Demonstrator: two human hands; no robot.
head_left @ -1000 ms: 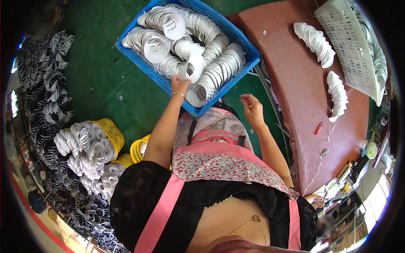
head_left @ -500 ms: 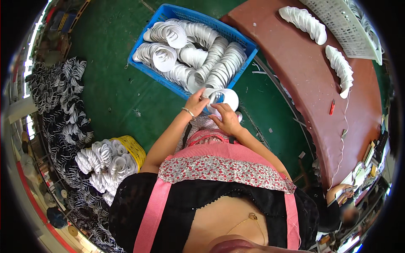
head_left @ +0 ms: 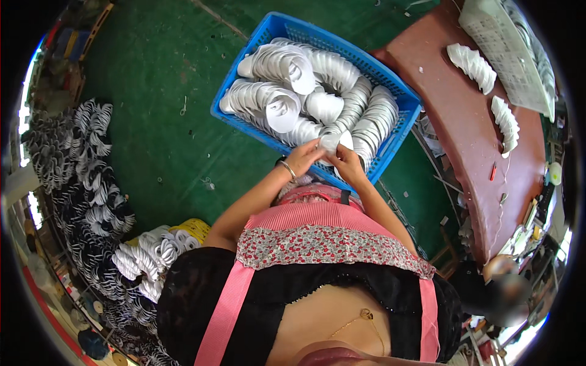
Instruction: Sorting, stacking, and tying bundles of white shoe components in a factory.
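In front of my waist, at the near edge of a blue plastic crate [head_left: 251, 135], both hands hold a white curved piece [head_left: 334, 141] of thin, stiff-looking material. My left hand [head_left: 304, 160] has its fingers closed on the left side of it and is slightly blurred. With bent fingers, my right hand [head_left: 348, 165] grips the right side. Rows of similar white pieces [head_left: 373, 125], nested one against another, fill the crate just beyond my hands. Two rolled stacks [head_left: 282, 110] lie on the crate's left side. The lower part of the held piece is hidden by my fingers.
To the right, a brown-covered table [head_left: 455, 116] bears two white stacks [head_left: 472, 67], a red cutter [head_left: 493, 171] and a white crate [head_left: 513, 67]. Black-and-white bundles [head_left: 73, 177] line the left. A yellow container [head_left: 194, 229] with white pieces stands near my left elbow. Another person's blurred arm [head_left: 500, 268] shows lower right.
The view has shifted, so the blue crate appears lower and further right. The white piece between my hands showed an open ring before; now it looks more closed up, and my hands are closer together.
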